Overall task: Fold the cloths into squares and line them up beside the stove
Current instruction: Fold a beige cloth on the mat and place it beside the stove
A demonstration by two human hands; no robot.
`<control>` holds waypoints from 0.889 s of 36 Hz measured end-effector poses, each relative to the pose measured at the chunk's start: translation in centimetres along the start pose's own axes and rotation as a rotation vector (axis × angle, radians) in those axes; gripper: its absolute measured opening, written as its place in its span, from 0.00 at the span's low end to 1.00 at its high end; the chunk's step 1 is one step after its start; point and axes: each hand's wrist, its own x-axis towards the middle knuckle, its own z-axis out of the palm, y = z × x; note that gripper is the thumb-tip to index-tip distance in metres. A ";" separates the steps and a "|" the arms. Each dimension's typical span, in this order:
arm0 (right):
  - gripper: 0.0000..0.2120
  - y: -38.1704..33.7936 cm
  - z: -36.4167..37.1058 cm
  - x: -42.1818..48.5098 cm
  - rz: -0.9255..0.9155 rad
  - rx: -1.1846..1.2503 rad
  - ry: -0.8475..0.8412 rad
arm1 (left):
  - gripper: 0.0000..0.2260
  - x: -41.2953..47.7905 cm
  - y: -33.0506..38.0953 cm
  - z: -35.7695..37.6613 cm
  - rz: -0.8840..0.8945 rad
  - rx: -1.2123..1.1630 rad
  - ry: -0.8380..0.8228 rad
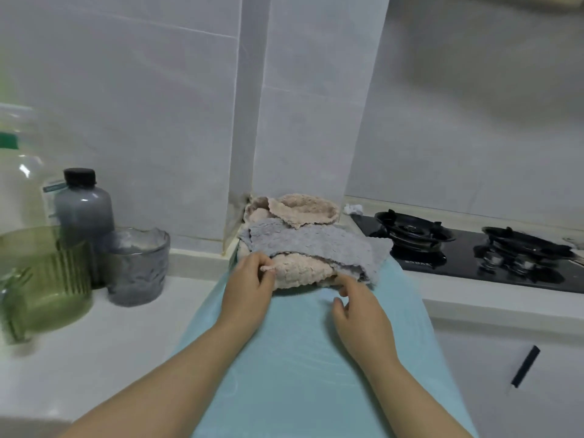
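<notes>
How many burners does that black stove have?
2. The left burner sits beside the pile of cloths, the right burner near the picture's edge; any further right would be hidden.

peach cloth (300, 270) partly under grey cloth (316, 245), stove (467, 263) cut off right, perhaps crumpled white scrap (354, 209) blurred

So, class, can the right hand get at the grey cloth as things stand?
Probably yes: the right hand is just below the grey cloth, whose near right edge lies uncovered over the pink cloth; nothing stands between.

Dim, soft, even light; slightly blurred throughout, with wide-angle bending and smearing toward the edges.
</notes>
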 end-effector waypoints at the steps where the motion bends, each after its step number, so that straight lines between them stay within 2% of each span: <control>1: 0.18 -0.1 0.1 -0.2 -0.018 -0.029 0.010 | 0.04 0.0 -0.2 -0.2 0.032 0.039 0.008; 2: 0.18 -0.2 0.4 -0.2 -0.045 -0.055 0.031 | 0.01 0.1 -0.3 -0.3 0.055 0.084 0.004; 5: 0.19 -0.6 0.8 -0.1 -0.154 -0.059 0.164 | 0.13 0.3 -0.5 -0.2 0.099 0.175 -0.118; 6: 0.18 -0.6 0.7 0.0 -0.165 -0.036 0.203 | 0.12 0.4 -0.7 -0.1 0.109 0.156 -0.172; 8: 0.19 -0.8 0.6 0.7 -0.178 -0.012 0.270 | 0.04 0.5 -0.9 0.2 0.106 0.073 -0.259; 9: 0.19 -1.1 0.4 1.3 -0.153 0.018 0.279 | 0.07 0.5 -0.9 0.4 0.107 0.032 -0.269; 11: 0.20 -1.7 0.0 3.2 -0.094 0.035 0.212 | 0.11 0.7 -0.9 0.7 0.093 -0.017 -0.245; 15: 0.26 -2.7 0.2 7.4 -0.144 -0.154 -0.125 | 0.10 1.5 -1.0 0.9 0.130 -0.022 -0.195; 17: 0.28 -2.7 0.8 8.4 -0.144 -0.202 -0.223 | 0.07 1.8 -1.2 0.7 0.147 -0.034 -0.181; 19: 0.27 -1.9 1.7 8.8 -0.128 -0.207 -0.218 | 0.06 2.0 -1.2 0.6 0.167 -0.034 -0.176; 22: 0.26 -0.7 2.8 9.3 -0.101 -0.221 -0.126 | 0.07 2.1 -0.8 0.6 0.216 -0.012 -0.193; 25: 0.26 -0.7 3.1 9.4 0.033 0.016 -0.062 | 0.09 2.6 -0.6 0.6 0.185 -0.088 -0.132; 30: 0.14 -1.5 1.7 9.5 0.317 0.715 0.038 | 0.09 3.7 0.2 -0.2 -0.014 -0.342 0.056; 32: 0.13 -1.6 1.0 9.7 0.435 1.000 0.079 | 0.09 4.1 0.2 -0.6 -0.055 -0.387 0.118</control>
